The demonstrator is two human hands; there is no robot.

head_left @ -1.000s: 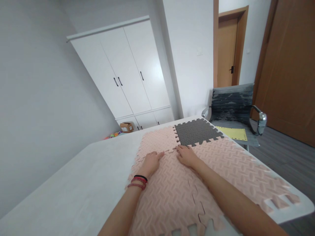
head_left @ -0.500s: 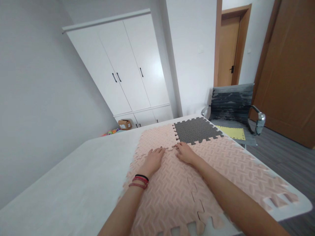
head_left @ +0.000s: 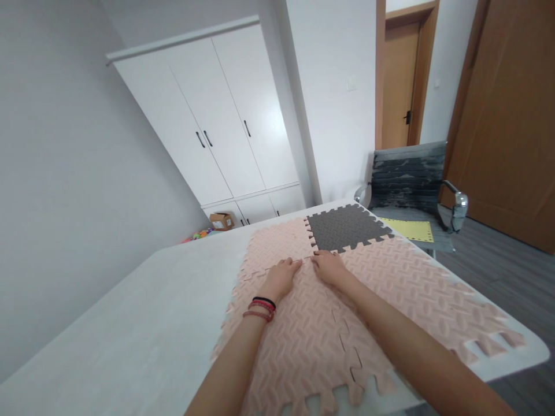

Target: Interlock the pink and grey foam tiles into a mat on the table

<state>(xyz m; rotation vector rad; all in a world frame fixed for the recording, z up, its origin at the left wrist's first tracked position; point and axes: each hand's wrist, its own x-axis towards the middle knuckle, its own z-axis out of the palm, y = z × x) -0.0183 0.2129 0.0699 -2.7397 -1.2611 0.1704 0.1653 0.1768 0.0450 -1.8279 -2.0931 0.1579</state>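
Observation:
My left hand point(head_left: 282, 277) lies on the seam between the near pink foam mat tile point(head_left: 299, 341) and the far pink foam mat tile point(head_left: 277, 241), its fingers stretched over the mat. Close beside it, my right hand point(head_left: 328, 267) presses its fingertips on the same seam, near the corner of the dark grey foam mat tile point(head_left: 349, 227). Neither hand grips anything. A third pink foam mat tile point(head_left: 407, 277) extends to the right, beyond the right forearm. Small gaps show along the toothed joint between the near and right tiles.
The tiles rest on a white table point(head_left: 165, 312). Behind its right side stands a black chair point(head_left: 407, 179) with a yellow perforated sheet point(head_left: 407, 229) on the seat. A cardboard box point(head_left: 222, 221) sits past the far edge, before a white cabinet point(head_left: 217, 127).
My left hand has slid right along the seam, closer to the right hand. The right hand has shifted slightly. The seam under the fingers looks more closed. The view has moved a little.

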